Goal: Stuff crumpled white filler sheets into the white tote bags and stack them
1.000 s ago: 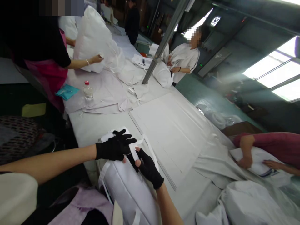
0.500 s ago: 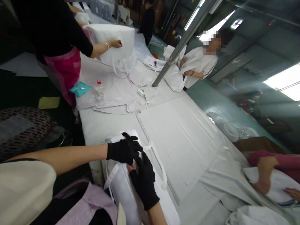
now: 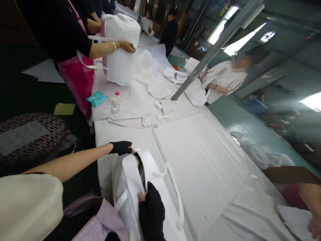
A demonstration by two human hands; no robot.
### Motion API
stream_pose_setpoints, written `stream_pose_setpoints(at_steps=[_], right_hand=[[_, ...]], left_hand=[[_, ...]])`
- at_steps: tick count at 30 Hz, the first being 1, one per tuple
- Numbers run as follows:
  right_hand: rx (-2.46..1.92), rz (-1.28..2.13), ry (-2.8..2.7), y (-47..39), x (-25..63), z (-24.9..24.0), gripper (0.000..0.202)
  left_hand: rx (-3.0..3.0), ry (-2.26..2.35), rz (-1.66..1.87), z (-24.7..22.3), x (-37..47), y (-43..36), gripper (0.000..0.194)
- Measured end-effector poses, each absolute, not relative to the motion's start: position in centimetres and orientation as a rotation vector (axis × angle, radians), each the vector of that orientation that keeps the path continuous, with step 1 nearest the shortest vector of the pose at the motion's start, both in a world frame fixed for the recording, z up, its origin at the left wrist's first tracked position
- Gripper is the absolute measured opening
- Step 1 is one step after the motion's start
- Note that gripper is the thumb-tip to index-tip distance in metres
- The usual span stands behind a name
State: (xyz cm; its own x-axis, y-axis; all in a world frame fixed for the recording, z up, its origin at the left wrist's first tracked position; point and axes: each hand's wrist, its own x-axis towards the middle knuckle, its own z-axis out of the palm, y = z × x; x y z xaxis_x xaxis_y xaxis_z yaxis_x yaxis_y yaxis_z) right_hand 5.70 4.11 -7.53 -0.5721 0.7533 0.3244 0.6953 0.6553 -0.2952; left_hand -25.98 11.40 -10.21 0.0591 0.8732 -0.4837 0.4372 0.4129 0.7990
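A white bag with white straps lies on the table in front of me, its long top opening parted and dark inside. At the far end of that opening, my left hand in a black glove with bare fingertips pinches the bag's edge; whether a zipper pull is in the fingers is too small to tell. My right hand, gloved the same way, is closed on the near part of the opening's rim, with the thumb on the left side. A looped strap lies to the right of this hand.
Flat white sheets cover the table right of the bag. Beyond are a clear bottle with a red cap, a teal packet and a slanting metal post. Co-workers handle white bags, one at upper left.
My left hand has moved away from my right, to the bag's far end, and the opening now gapes. My right hand has shifted down along the rim. A co-worker's bag has been turned upright.
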Motion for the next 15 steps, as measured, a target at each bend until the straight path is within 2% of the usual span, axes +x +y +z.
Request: stream_pose_setpoints(at_steps=[7, 15], right_hand=[[-1.103, 0.160, -2.434, 3.85, 5.47, -7.33, 0.030], [-1.074, 0.165, -2.375, 3.14, 5.69, -7.86, 0.032]], left_hand=[[1.104, 1.366, 0.536, -10.81, -26.34, 12.01, 0.030], [0.944, 1.268, 0.565, -10.97, -26.90, 11.70, 0.036]])
